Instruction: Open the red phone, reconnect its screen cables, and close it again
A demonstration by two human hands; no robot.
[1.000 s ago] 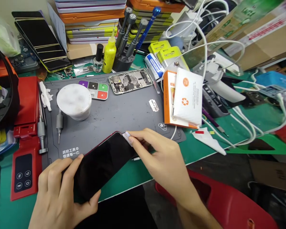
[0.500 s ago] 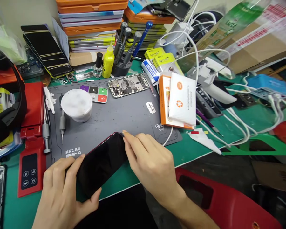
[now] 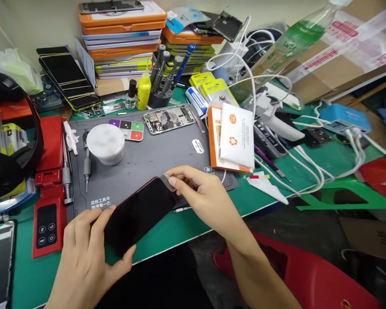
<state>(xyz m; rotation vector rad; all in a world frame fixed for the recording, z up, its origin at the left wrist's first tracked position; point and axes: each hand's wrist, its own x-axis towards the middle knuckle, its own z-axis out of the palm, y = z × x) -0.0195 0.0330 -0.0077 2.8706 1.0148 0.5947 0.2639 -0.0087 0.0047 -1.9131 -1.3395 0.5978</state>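
Head view: the left hand (image 3: 90, 244) grips the left end of a black phone (image 3: 138, 219), held between the hands, and the right hand (image 3: 204, 193) pinches a thin grey piece (image 3: 168, 182) at the phone's right end. Work there looks unfinished, with no clear gap around the screen (image 3: 148, 206); beyond the phone lies an opened phone body (image 3: 170, 119).

One left hand (image 3: 88, 246) with one dark phone (image 3: 140, 214); one right hand (image 3: 209, 197) with one thin flat piece (image 3: 167, 182). On the mat (image 3: 148, 159): one opened phone (image 3: 170, 120), one white tub (image 3: 106, 142). In the holder (image 3: 160, 98): four drivers (image 3: 169, 79), namely three grey and one blue. Left side: two grey screwdrivers (image 3: 87, 165). Rear: two yellow battery boxes (image 3: 215, 89), one yellow squeeze bottle (image 3: 143, 92).
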